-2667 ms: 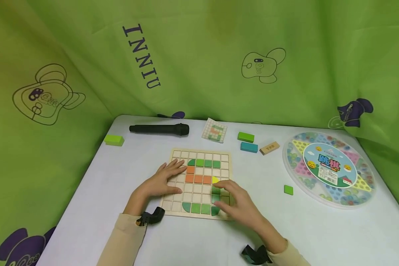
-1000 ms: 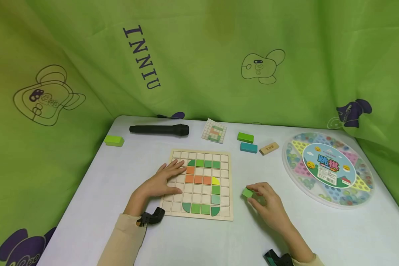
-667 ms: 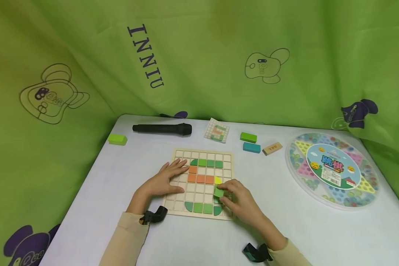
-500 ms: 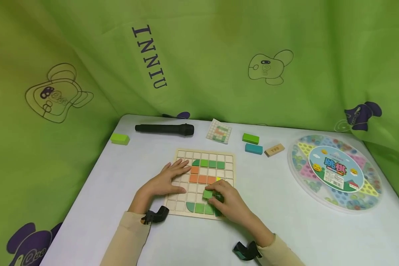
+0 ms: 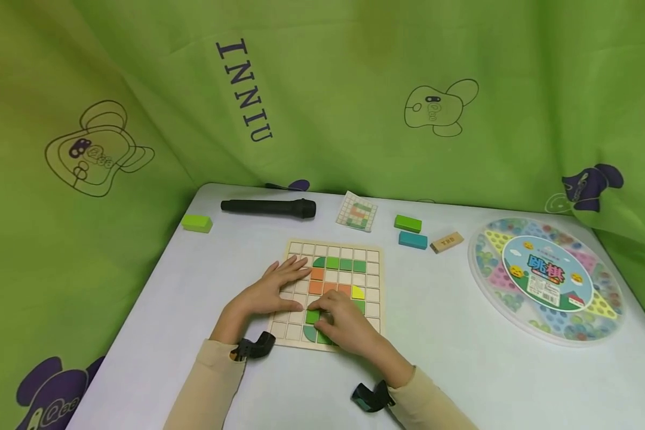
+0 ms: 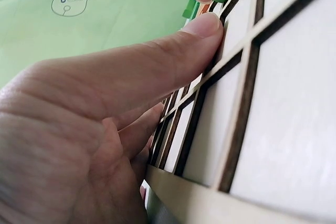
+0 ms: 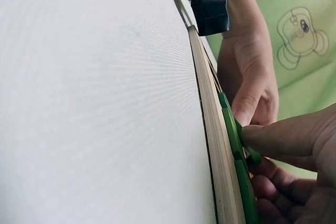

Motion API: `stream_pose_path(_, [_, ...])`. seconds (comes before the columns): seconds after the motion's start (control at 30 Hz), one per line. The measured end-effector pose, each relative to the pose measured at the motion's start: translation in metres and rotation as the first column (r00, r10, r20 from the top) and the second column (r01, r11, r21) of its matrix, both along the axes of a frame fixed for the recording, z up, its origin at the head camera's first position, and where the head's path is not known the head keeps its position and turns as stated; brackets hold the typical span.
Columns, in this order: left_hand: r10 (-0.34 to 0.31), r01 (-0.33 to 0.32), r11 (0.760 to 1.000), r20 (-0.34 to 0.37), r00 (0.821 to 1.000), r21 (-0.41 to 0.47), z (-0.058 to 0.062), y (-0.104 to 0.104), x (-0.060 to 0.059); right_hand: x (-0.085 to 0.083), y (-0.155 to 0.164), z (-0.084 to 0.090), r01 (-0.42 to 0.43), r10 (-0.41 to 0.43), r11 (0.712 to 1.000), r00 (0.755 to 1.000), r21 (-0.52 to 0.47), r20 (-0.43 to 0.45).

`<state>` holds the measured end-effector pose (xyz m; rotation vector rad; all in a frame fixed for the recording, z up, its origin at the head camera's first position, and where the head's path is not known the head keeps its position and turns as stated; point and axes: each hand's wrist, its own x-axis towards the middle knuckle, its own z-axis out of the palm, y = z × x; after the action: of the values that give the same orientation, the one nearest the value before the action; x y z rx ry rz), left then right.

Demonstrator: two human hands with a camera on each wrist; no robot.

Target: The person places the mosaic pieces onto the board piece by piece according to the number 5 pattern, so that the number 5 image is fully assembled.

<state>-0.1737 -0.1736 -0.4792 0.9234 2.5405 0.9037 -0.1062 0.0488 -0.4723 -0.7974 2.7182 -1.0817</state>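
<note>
A wooden grid board (image 5: 372, 280) lies on the white table, bearing green, orange and yellow tiles in several of its cells. My left hand (image 5: 269, 292) rests on its left side with fingers spread; in the left wrist view the thumb (image 6: 157, 64) lies along the grid. Between thumb and fingers, my right hand (image 5: 349, 325) pinches a square green tile (image 5: 313, 316) at the cell just above the bottom row of green pieces. That hand covers part of the board's lower right. In the right wrist view the thumb (image 7: 283, 136) presses close to the green pieces.
Behind the board lie a black microphone (image 5: 269, 208), a pattern card (image 5: 357, 211), green (image 5: 408, 224) and blue (image 5: 412, 240) blocks and a wooden block (image 5: 447, 242). A light green block (image 5: 196, 224) sits far left. A round Chinese checkers box (image 5: 548, 280) stands right.
My right hand has taken the green tile from the table right of the board and carried it left across the board. My left hand has stayed in place.
</note>
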Motion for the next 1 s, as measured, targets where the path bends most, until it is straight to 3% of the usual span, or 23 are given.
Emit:
stream_pose_path(0.33, [0.008, -0.008, 1.000, 0.013, 1.000, -0.003, 0.0045, -0.0028, 0.0030, -0.0013, -0.0036, -0.0011, -0.018, 0.018, 0.999, 1.000, 0.030, 0.008])
stream_pose_path(0.57, [0.017, -0.018, 1.000, 0.028, 0.999, 0.010, 0.0050, -0.0031, 0.0032, -0.0011, 0.0009, 0.0056, -0.007, 0.009, 1.000, 0.998, -0.027, 0.057])
stream_pose_path(1.0, [0.025, -0.025, 1.000, 0.035, 0.999, -0.003, 0.0016, -0.0048, 0.0017, -0.0010, 0.0006, 0.0035, -0.032, 0.031, 0.999, 0.999, 0.013, 0.011])
